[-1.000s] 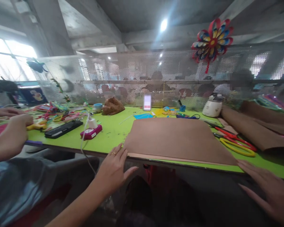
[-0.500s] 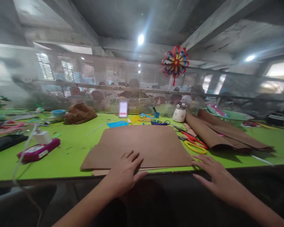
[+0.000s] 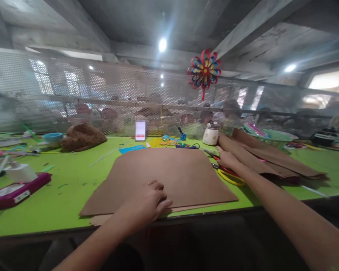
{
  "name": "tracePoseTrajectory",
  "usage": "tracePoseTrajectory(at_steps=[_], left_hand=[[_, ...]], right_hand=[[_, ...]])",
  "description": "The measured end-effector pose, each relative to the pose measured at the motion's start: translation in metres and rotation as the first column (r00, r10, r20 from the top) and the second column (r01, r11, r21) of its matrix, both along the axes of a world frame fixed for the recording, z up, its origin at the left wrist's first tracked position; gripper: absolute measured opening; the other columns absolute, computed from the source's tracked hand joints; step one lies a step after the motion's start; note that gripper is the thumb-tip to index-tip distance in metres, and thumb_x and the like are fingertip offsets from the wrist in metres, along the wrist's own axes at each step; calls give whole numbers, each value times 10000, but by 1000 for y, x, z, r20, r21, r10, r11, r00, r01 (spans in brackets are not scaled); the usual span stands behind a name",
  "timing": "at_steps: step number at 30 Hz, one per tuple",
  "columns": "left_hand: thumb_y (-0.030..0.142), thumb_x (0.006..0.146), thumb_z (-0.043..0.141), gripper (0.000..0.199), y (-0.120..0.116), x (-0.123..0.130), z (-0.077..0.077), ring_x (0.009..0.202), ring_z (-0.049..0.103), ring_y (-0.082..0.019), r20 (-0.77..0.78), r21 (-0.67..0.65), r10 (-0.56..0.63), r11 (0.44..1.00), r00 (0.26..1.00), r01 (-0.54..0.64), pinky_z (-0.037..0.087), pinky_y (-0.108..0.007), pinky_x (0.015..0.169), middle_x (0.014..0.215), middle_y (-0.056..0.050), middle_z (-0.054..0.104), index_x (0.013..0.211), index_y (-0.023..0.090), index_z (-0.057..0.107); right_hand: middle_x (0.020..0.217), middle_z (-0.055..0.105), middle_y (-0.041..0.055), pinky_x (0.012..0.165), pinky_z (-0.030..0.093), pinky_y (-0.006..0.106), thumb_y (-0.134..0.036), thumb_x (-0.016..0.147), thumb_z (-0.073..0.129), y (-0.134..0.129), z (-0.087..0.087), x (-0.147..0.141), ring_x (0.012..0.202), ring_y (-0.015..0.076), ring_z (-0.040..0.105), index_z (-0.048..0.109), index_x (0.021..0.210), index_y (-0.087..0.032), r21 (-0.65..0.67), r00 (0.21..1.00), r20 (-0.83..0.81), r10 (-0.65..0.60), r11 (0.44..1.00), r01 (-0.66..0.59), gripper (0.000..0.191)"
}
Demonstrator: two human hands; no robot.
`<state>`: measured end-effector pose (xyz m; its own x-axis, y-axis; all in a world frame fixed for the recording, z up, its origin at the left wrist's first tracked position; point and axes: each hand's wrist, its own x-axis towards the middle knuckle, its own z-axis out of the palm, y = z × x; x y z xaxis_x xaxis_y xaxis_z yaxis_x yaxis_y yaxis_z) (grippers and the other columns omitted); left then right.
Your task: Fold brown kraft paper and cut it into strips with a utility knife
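A stack of brown paper sheets (image 3: 169, 169) lies on the green tabletop in front of me, with paler edges showing under the top sheet. My left hand (image 3: 151, 199) rests on its near part, fingers lightly bent and apart, holding nothing. Beyond the stack's right side, my right hand (image 3: 228, 160) is closed at the red-handled scissors (image 3: 228, 172), partly covering them; its fingertips are small and partly hidden. Yellow-handled scissors (image 3: 233, 180) lie just nearer, beside the stack.
Rolled brown sheets (image 3: 251, 158) lie to the right, with a white bottle (image 3: 211, 133) behind. A phone (image 3: 140, 130) stands at the back near blue paper (image 3: 132, 149) and coloured scraps. At left are a brown bundle (image 3: 83, 137), a blue ring (image 3: 52, 138) and a purple-edged device (image 3: 19, 190).
My right hand has moved from the stack's near right corner forward to the red-handled scissors. The left hand stays on the paper, its fingers a little more bent. The view has shifted slightly.
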<state>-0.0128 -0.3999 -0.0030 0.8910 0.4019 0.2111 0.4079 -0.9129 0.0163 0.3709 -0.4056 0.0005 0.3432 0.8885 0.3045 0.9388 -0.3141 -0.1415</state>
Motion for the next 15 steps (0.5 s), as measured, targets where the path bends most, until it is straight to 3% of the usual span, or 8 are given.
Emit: tracePoseTrajectory(at_steps=[3, 6, 8, 11, 15], left_hand=[[489, 917, 420, 468, 11, 32, 15, 761, 611, -227, -61, 3, 12, 1000, 998, -12, 463, -335, 737, 747, -106, 647, 684, 164, 665], [568, 878, 436, 490, 20, 65, 17, 737, 604, -237, -44, -43, 65, 997, 997, -67, 450, -325, 652, 797, -128, 651, 788, 153, 681], [599, 856, 452, 509, 24, 83, 13, 819, 600, -275, -45, -22, 70, 997, 996, -71, 454, -347, 679, 874, -147, 651, 867, 146, 683], [644, 807, 493, 575, 32, 103, 2, 910, 581, -332, -1, 18, 160, 987, 987, -160, 450, -403, 761, 974, -188, 633, 929, 111, 672], [659, 723, 575, 554, 50, 114, -12, 847, 585, -313, 85, -174, 250, 957, 964, -233, 445, -381, 710, 915, -152, 638, 889, 135, 641]], right_hand=[[1161, 587, 80, 808, 527, 395, -344, 913, 560, 7, 0, 10, 960, 192, 606, 552, 1191, -165, -86, 998, -36, -44, 995, 41, 330], [1157, 591, 75, 816, 523, 388, -353, 914, 557, 8, 9, 22, 963, 193, 603, 571, 1162, -170, -132, 998, -51, -47, 990, 40, 308], [1127, 603, 68, 816, 517, 388, -367, 912, 555, 2, 14, 28, 949, 194, 605, 584, 1132, -162, -138, 998, -59, -25, 990, 16, 301], [1052, 638, 60, 802, 501, 361, -343, 916, 528, -23, 15, 30, 915, 191, 609, 591, 1125, -154, -127, 994, -87, 63, 989, -74, 289], [956, 687, 67, 756, 475, 324, -367, 862, 523, -68, 2, 25, 865, 226, 613, 658, 1062, -178, -152, 967, -139, 215, 960, -236, 306]])
